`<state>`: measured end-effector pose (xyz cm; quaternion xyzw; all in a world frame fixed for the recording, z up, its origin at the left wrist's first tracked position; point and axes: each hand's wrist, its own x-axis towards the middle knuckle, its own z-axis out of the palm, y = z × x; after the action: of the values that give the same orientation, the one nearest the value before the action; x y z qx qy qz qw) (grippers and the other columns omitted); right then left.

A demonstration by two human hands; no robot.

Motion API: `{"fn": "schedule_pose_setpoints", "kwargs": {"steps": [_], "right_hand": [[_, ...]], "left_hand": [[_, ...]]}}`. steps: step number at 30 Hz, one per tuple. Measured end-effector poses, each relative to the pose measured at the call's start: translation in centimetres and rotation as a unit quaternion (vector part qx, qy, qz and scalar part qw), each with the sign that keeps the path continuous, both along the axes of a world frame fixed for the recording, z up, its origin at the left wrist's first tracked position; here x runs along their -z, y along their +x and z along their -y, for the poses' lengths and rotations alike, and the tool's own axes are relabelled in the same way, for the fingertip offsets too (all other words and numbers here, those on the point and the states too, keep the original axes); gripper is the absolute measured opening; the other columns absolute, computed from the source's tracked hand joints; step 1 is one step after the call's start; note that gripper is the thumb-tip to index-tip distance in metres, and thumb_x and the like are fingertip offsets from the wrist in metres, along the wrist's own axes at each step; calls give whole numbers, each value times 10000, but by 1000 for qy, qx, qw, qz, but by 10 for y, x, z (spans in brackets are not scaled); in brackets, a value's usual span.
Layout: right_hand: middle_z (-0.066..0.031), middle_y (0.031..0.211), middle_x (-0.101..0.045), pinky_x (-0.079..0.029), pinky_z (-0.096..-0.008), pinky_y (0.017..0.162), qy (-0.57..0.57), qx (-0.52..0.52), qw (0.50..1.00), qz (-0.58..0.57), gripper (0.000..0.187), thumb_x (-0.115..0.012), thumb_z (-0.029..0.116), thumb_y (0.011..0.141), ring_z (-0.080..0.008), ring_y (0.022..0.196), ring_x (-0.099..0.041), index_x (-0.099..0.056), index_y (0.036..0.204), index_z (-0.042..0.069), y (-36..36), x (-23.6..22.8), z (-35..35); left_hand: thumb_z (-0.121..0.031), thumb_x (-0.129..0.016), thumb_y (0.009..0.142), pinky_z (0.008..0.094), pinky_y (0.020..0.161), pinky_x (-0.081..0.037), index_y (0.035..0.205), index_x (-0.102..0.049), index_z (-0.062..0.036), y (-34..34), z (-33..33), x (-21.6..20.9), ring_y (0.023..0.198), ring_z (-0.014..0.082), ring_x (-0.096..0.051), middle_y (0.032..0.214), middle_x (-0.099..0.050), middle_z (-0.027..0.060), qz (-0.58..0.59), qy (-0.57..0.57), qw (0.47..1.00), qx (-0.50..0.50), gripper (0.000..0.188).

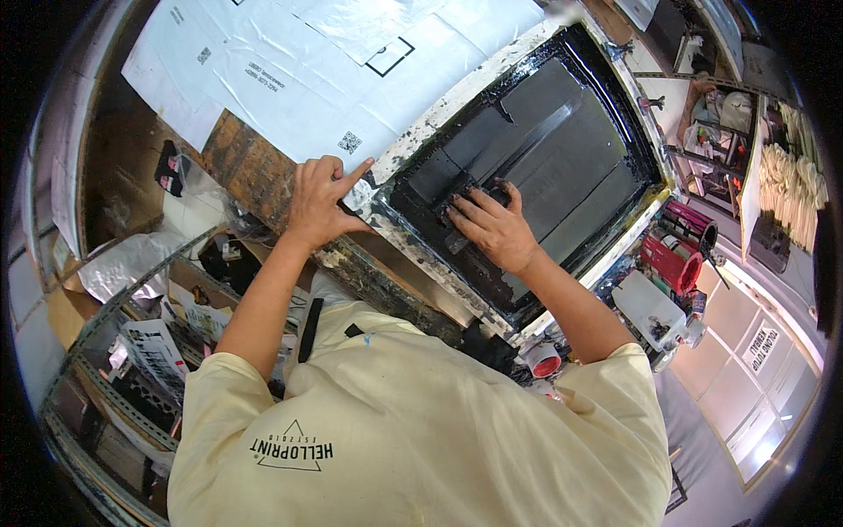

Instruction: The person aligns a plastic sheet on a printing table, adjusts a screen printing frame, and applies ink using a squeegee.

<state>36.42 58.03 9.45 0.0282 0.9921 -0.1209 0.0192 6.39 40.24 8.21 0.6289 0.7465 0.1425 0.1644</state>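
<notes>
A screen-printing frame (457,297) with a pale, ink-spattered border lies at an angle in front of me. Its dark mesh (571,123) carries black ink, thick and glossy along the edges. On the mesh's near left part, my right hand (499,230) curls its fingers over a black ink-coated wad (454,188); the hand hides much of it, and I cannot tell its exact kind. My left hand (318,202) sits at the frame's left corner, thumb and forefinger spread wide apart, with nothing visible in it.
White printed sheeting (281,83) covers the surface beyond my left hand, beside a stained wooden board (250,162). To the right stand a red tub (672,261) and a whitish plastic container (648,307). Metal shelving (114,307) with papers and bags is at left.
</notes>
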Motion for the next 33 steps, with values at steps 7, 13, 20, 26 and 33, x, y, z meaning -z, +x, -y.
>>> {"fn": "schedule_pose_setpoints", "kwargs": {"steps": [7,13,20,26,33], "right_hand": [[-42,1354,-603,-266,-628,1117,-33,4,999,-35,459,-660,117,852,-247,1294,-521,-610,1307,152,-52,12,-9],[-52,1313,-602,-311,-607,1097,-56,93,994,-18,506,-683,75,780,-253,1254,-530,-612,1278,133,-40,-44,5],[-128,1238,-581,-373,-512,979,-86,370,925,-16,569,-711,48,751,-303,1167,-541,-563,1300,72,1,-93,135],[-142,1162,-557,-356,-494,995,23,494,869,11,577,-708,48,767,-320,1146,-515,-538,1318,54,-30,-146,160],[-120,1051,-576,-349,-557,936,214,546,807,-70,449,-676,373,856,-300,1055,-545,-600,1184,77,-53,-228,126]], "left_hand": [[-542,-894,426,410,869,-354,1467,-572,-325,0,0,0,924,259,-430,973,-427,35,7,2,1000,6,1110],[-555,-887,449,425,907,-362,1450,-592,-288,-2,2,-7,952,276,-445,990,-450,47,12,9,1000,5,1078],[-552,-916,497,431,913,-403,1476,-552,-174,-7,5,-23,955,301,-555,1005,-621,100,96,44,994,30,1111],[-216,-983,589,361,987,-507,1431,-525,13,-1,-2,-74,1129,219,-658,1197,-712,155,345,3,939,-5,986],[-313,-968,669,312,879,-555,1374,-565,47,17,-41,-171,1008,161,-697,1074,-742,105,476,153,866,-3,889]]}}
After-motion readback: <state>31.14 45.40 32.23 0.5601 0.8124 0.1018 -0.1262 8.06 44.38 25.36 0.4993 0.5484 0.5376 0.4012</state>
